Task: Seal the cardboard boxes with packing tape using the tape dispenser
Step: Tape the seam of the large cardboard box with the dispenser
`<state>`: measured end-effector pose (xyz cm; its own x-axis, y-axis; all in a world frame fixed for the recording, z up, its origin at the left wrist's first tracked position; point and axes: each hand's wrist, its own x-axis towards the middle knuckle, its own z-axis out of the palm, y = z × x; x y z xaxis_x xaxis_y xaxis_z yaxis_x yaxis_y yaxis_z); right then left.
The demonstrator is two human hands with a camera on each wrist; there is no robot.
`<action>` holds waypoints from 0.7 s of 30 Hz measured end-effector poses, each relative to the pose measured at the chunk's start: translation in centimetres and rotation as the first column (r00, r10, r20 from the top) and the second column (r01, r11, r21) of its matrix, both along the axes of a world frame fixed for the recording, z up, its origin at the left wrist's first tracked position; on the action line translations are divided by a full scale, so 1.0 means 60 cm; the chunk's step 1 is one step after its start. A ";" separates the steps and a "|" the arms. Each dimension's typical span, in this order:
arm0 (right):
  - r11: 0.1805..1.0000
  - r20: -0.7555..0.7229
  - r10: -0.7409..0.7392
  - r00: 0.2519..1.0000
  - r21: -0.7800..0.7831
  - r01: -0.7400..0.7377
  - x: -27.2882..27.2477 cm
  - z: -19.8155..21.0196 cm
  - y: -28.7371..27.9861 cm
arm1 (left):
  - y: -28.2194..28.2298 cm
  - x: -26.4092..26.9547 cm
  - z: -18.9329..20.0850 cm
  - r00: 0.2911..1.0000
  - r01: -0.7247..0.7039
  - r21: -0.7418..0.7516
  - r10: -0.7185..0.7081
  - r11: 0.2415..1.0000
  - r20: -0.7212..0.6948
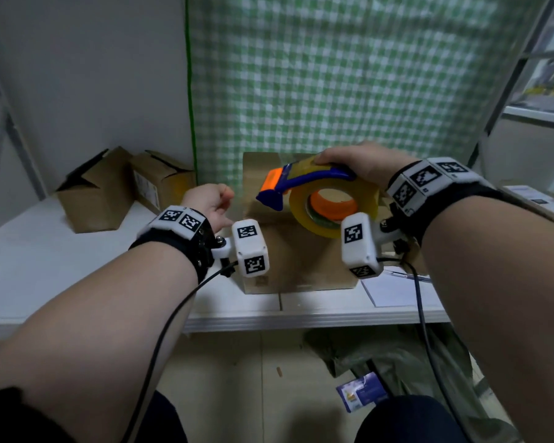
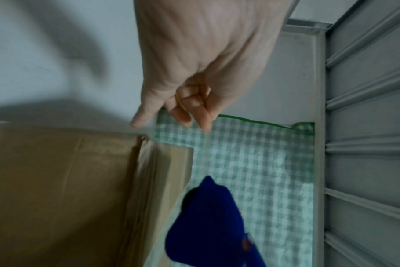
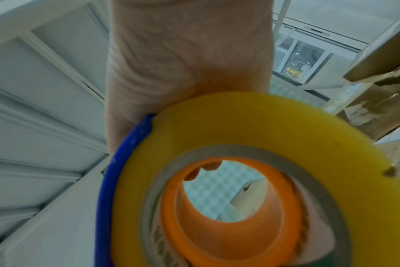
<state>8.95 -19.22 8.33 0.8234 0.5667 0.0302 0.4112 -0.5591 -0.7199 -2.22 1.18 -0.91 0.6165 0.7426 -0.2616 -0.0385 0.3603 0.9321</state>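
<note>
Green-checked cloth point(image 1: 333, 75) hangs behind a white shelf point(image 1: 45, 266), and over that shelf both hands work. Her or his right hand point(image 1: 362, 164) is wrapped round the top of the tape dispenser point(image 1: 304, 183), fingers curled over its blue frame, holding it in the air above the cardboard box point(image 1: 288, 270) that stands at the middle of the shelf; the yellowish tape roll point(image 1: 330, 219) hangs under the palm, its orange hub facing us. Just left of the dispenser's blue nose, the left hand point(image 1: 210, 203) hovers with fingers curled in toward the thumb; the left wrist view seems to show a thin yellowish strip pinched there, though blur makes it uncertain. Farther left sit two more boxes point(image 1: 122, 187) with loose flaps, and a sheet of paper point(image 1: 394, 289) lies right of the middle box.
</note>
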 end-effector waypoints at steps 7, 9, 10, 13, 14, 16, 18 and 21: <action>0.998 -0.108 0.044 0.993 0.040 -0.040 0.005 -0.001 0.004 | 0.016 -0.004 -0.014 0.982 -0.112 0.162 0.134 0.980 -0.130; 0.997 -0.122 0.069 0.990 0.028 -0.066 0.003 0.001 -0.003 | 0.021 -0.012 -0.026 0.975 -0.130 0.167 0.157 0.977 -0.158; 0.997 -0.102 0.076 0.992 0.002 -0.076 0.003 0.002 -0.008 | 0.025 -0.017 -0.033 0.969 -0.150 0.161 0.177 0.976 -0.171; 0.992 -0.034 0.100 0.994 -0.074 -0.103 0.001 0.006 -0.026 | 0.027 -0.026 -0.045 0.969 -0.147 0.151 0.173 0.978 -0.175; 0.992 -0.028 0.095 0.995 -0.084 -0.097 0.003 0.007 -0.030 | 0.024 -0.025 -0.049 0.971 -0.146 0.155 0.172 0.977 -0.169; 0.992 -0.005 0.066 0.998 -0.110 -0.066 0.006 0.013 -0.035 | 0.010 -0.023 -0.049 0.971 -0.171 0.157 0.194 0.973 -0.143; 0.987 0.034 0.046 0.998 -0.156 -0.040 0.008 0.021 -0.032 | -0.004 -0.017 -0.051 0.973 -0.184 0.156 0.203 0.970 -0.110; 0.977 0.114 0.040 0.993 -0.212 -0.015 0.008 0.030 -0.020 | -0.010 -0.013 -0.062 0.971 -0.216 0.155 0.229 0.964 -0.073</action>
<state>9.44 -20.45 10.15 0.8054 0.5928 0.0035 0.5029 -0.6801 -0.5333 -2.98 0.58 -4.63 0.4104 0.8924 -0.1874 -0.0165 0.2127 0.9770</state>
